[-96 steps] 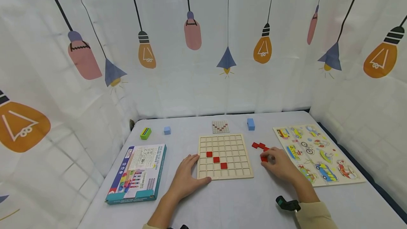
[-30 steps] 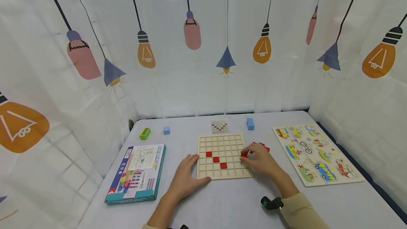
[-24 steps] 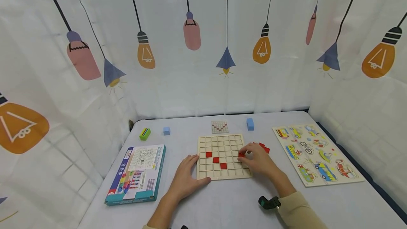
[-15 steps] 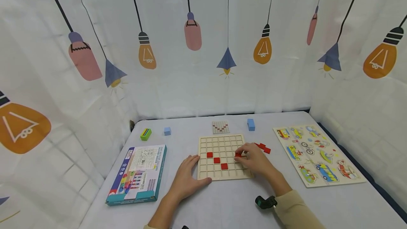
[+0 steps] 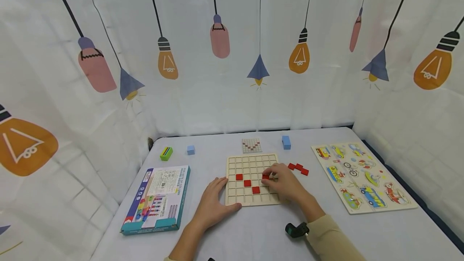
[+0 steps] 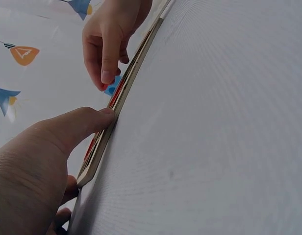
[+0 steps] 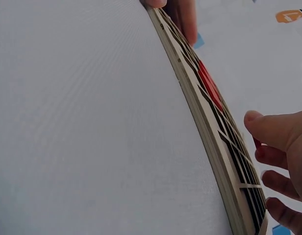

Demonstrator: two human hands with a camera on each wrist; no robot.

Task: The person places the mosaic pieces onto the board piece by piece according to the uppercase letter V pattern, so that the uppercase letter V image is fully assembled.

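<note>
A square wooden grid board (image 5: 247, 168) lies mid-table. Three red square tiles sit in its cells in a descending diagonal, the lowest tile (image 5: 255, 190) near the front edge. My left hand (image 5: 217, 200) rests against the board's left side, its thumb on the front edge and its straight fingers along the left edge. Over the right half of the board, my right hand (image 5: 286, 182) pinches another red tile (image 5: 265, 177) between thumb and fingertips; the right wrist view shows only a sliver of it. Several loose red tiles (image 5: 299, 167) lie right of the board.
Behind the board lies a small pattern card (image 5: 251, 145), with a blue block (image 5: 286, 142) to its right. A boxed set (image 5: 156, 198), a green block (image 5: 166, 153) and a light-blue cube (image 5: 191, 150) are at left. At right lies a vehicle puzzle board (image 5: 362, 176).
My right hand has taken a red tile from the pile right of the board and carried it left over the grid. My left hand stays at the board's edge.
</note>
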